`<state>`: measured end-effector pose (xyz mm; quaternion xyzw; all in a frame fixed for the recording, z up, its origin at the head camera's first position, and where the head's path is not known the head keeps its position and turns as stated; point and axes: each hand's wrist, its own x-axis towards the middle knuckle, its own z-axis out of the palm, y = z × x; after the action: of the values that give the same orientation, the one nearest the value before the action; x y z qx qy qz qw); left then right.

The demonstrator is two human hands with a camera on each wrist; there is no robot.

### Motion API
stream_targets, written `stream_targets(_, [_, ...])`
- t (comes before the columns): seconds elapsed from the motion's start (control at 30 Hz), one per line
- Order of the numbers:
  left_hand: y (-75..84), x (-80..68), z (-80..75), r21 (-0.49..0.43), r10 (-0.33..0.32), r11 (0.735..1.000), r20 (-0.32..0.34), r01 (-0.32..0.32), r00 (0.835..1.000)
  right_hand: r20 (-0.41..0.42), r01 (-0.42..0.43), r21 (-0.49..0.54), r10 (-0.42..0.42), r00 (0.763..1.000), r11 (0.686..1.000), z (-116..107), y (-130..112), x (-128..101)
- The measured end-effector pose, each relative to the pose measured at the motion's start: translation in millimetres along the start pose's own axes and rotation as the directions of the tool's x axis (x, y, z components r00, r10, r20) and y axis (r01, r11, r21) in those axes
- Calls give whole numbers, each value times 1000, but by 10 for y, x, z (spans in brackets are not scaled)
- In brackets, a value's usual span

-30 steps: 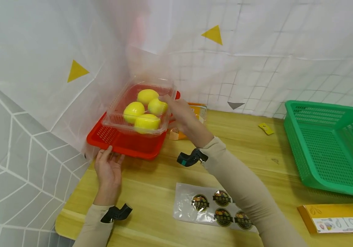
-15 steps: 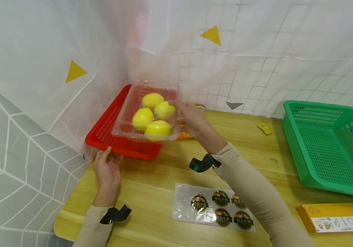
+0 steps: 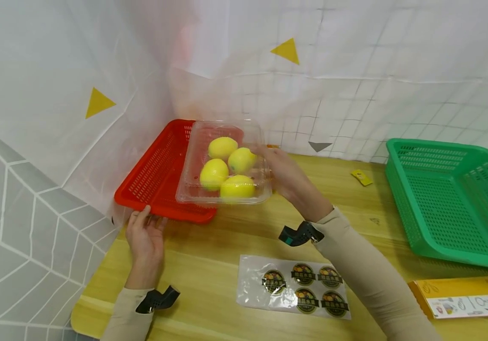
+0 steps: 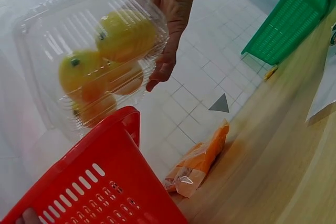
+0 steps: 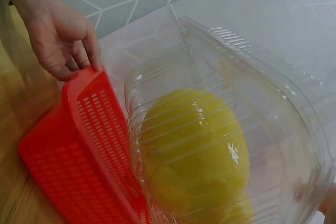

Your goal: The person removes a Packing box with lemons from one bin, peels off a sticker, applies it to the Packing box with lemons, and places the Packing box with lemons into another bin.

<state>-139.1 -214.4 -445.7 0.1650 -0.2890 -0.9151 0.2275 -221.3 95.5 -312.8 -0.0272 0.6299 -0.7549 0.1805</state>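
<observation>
A clear plastic clamshell box (image 3: 187,182) with several lemons (image 3: 214,174) inside hangs above the table, partly over the red basket (image 3: 152,168). My right hand (image 3: 287,176) grips the box by its right side; the left wrist view shows its fingers (image 4: 167,61) curled at the box edge. At the near left, my left hand (image 3: 145,244) holds the red basket's rim, thumb on top and other fingers beneath. In the right wrist view that hand (image 5: 60,35) pinches the basket's corner, and the basket is tilted. The box hides the basket's right part.
A green basket (image 3: 419,232) stands at the right, with a yellow pasta box (image 3: 465,296) in front. A sheet of round stickers (image 3: 252,284) lies near the middle front. Behind are a small yellow packet (image 3: 361,177) and an orange packet (image 4: 202,156). White curtains border the table.
My right hand has carried the box of lemons right and toward me, uncovering more of the red basket. The left hand has kept its hold on the basket's rim.
</observation>
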Motion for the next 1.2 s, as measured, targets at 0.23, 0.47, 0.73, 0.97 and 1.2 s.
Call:
stream_targets(0.23, [-9,0,-6,-5,24,1000,17,-24,1000,10,10,-16,-9,1000,1000,-222,43,-106])
stream_targets(0.47, [-4,-2,-6,-28,29,999,9,-29,1000,6,-13,-83,13,1000,996,-440,60,-198])
stream_targets(0.73, [-5,-10,2,-15,36,999,34,-35,999,-35,-45,-108,42,999,993,-669,78,-331])
stream_targets(0.97, [-9,-7,-5,-10,41,999,41,-41,998,-95,-62,-162,47,994,985,-790,107,-431])
stream_targets(1.2, [-18,-7,-6,-23,41,999,32,-41,999,-101,-66,-190,48,994,980,-888,168,-502])
